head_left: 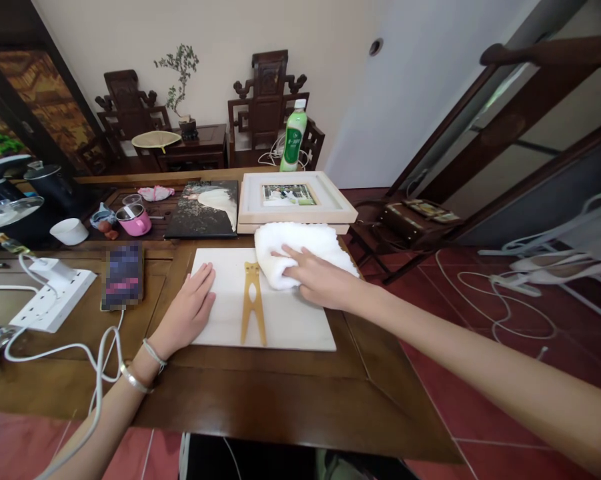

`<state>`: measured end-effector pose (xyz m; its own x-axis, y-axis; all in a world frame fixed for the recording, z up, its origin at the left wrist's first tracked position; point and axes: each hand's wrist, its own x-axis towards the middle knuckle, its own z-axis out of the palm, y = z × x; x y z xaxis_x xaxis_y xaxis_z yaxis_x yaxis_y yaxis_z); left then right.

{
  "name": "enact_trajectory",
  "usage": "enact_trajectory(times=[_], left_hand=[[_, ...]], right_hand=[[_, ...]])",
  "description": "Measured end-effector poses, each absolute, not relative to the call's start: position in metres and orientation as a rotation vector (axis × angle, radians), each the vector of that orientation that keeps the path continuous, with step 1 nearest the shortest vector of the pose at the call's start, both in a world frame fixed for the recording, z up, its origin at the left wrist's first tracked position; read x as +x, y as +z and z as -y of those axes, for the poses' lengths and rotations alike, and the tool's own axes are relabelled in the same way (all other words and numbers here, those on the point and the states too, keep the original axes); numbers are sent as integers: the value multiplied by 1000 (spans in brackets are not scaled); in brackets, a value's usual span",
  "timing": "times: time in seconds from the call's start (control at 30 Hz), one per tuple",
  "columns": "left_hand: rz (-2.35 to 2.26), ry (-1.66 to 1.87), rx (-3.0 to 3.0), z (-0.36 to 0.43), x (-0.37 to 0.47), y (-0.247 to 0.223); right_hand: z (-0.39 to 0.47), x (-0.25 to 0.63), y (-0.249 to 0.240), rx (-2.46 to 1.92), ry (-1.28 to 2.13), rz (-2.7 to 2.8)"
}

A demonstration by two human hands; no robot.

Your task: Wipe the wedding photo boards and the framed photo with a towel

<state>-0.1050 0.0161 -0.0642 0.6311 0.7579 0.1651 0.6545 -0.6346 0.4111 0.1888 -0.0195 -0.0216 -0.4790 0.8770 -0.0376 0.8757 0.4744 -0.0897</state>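
A thin white board lies flat on the wooden table in front of me. My left hand rests on its left edge with the fingers stretched out flat. On the board's far right part sits a folded fluffy white towel. My right hand grips the towel's near side, its fingers pressed into the cloth and the thumb partly hidden. Between both hands a flat tan two-legged piece, shaped like a narrow A with a slot, lies on the board. Neither hand touches it.
Behind the board are a pale picture frame, a dark painted panel and a green bottle. To the left lie a phone, a white power strip, cables and a pink cup. The table's right edge is close.
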Motion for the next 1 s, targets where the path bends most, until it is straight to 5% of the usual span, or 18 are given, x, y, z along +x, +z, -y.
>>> enact_trajectory(times=[0.43, 0.8, 1.0], left_hand=[[-1155, 461, 2572, -16, -105, -65], [-1161, 425, 2566, -16, -103, -63], [-1150, 449, 2572, -16, -104, -65]], right_hand=[[151, 138, -8, -1644, 733, 2749], [41, 180, -23, -1572, 273, 2629], [70, 160, -22, -1678, 348, 2600]])
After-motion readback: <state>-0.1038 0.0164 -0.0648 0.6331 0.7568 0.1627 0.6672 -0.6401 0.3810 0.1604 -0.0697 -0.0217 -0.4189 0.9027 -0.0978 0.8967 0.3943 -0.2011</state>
